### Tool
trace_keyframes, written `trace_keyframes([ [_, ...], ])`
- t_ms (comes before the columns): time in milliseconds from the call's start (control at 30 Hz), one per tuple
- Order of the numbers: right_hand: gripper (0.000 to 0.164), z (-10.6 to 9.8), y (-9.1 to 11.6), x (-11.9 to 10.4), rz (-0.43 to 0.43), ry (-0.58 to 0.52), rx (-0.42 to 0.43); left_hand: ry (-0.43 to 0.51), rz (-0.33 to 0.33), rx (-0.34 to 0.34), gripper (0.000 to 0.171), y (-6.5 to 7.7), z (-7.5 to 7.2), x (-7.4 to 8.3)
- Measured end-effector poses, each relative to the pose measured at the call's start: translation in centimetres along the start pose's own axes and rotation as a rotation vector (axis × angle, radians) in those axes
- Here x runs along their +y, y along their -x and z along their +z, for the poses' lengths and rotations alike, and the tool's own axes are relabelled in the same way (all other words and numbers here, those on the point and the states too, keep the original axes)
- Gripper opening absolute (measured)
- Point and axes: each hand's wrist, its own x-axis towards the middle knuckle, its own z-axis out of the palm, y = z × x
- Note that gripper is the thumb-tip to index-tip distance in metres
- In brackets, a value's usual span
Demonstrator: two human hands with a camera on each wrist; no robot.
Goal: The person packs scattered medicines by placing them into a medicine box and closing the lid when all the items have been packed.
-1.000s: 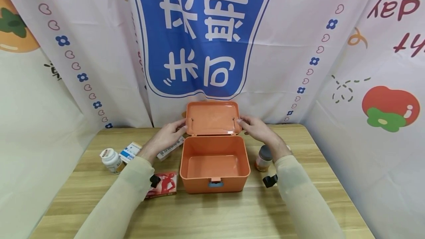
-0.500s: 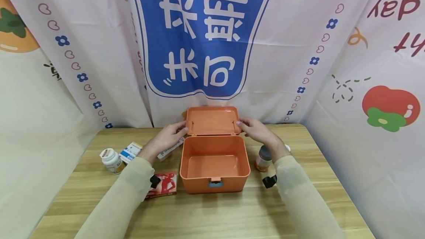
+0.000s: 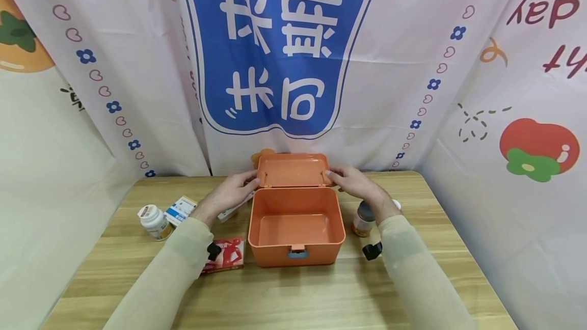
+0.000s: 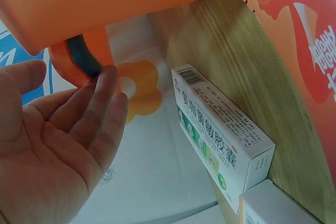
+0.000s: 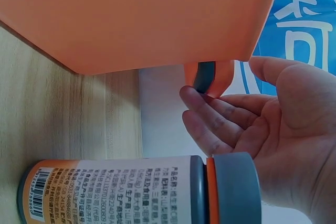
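In the head view an orange storage box [image 3: 298, 257] with a light-blue latch stands open at the table's middle, nothing inside it. Its hinged lid [image 3: 293, 171] leans back toward the curtain. My left hand [image 3: 231, 192] holds the lid's left edge, and my right hand [image 3: 355, 183] holds its right edge, thumbs toward the front. Both wrist views show the fingers behind the lid, their tips at an orange carrying handle [image 4: 84, 59] with a dark teal strip. The box wall hides part of the grip there.
Left of the box are a white pill bottle [image 3: 155, 223], a blue-and-white carton [image 3: 180, 210], a white medicine carton [image 4: 220, 135] and a red carton [image 3: 231, 252]. A grey-capped bottle [image 3: 364, 219] stands right of it, below my right wrist. The printed curtain [image 3: 385, 131] hangs behind.
The lid has tilted further back and down toward the curtain, with both hands following it slightly lower at its sides. The box body and the medicines stay put.
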Motion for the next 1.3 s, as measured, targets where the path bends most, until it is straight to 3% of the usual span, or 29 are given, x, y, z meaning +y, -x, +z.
trace_keyframes([
  [333,0.055,0.0,0.1,0.1,0.027,-0.017,-0.016,-0.016,-0.012,-0.009,0.059,0.1,-0.1,-0.1],
  [667,0.054,-0.2,0.4,0.3,0.054,-0.041,-0.020,-0.026,0.030,0.014,0.055,0.7,-0.3,-0.3],
  [1033,0.057,-0.2,1.2,0.2,0.013,0.080,-0.028,-0.001,0.078,0.002,0.057,1.7,-0.1,-0.5],
  [1300,0.067,-0.1,1.2,0.1,-0.007,0.069,-0.032,0.013,0.068,-0.012,0.063,1.9,0.0,-0.3],
])
